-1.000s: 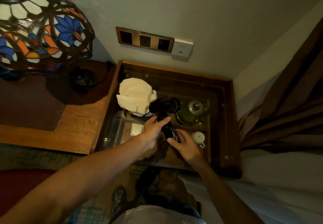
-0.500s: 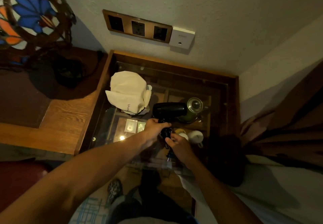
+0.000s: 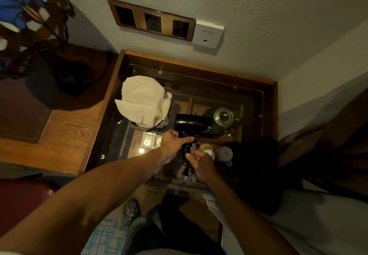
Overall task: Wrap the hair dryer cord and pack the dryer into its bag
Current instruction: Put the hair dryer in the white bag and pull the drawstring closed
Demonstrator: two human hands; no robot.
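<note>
Left hand hides the dryer's handle; lamp cut off.

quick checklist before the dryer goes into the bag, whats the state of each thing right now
1. Hair dryer held: ok, left hand grips its handle.
2. Cord bundled: ok, right hand holds it against the handle.
3. Plug tucked in: not ok, it hangs loose below the bundle.
4. Bag within reach: ok, it lies on the glass-topped table beside the dryer.
5. Bag mouth open: cannot tell.
</note>
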